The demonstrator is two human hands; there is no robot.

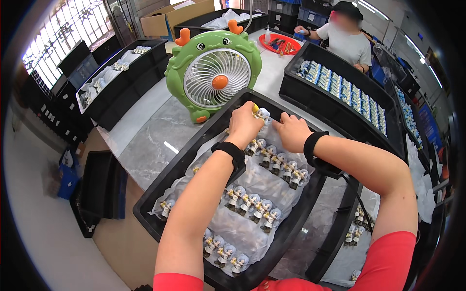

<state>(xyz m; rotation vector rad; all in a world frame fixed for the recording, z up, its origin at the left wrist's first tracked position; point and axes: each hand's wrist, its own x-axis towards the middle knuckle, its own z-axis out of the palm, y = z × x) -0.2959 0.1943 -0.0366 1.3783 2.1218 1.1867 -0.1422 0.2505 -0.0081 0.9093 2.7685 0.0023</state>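
At the far end of a black tray (158, 198), my left hand (244, 125) is closed around a small figurine (262, 113) with pale blue-grey hair and a bit of yellow. My right hand (293, 134) is just to its right, fingers curled together and pointing at the figurine; whatever they pinch is hidden. Below my hands, rows of similar figurines (278, 163) lie on a white plastic sheet (247, 220) lining the tray. Another row of figurines (252, 203) crosses the middle, partly covered by my left forearm. Black bands circle both wrists.
A green cartoon-shaped fan (219, 81) stands beyond the tray. Black crates (335, 92) of blue-and-white pieces are at the far right, near a co-worker (345, 41). A red dish (280, 44) holds small tools. Another figurine tray (337, 242) is at lower right, by a dark cable.
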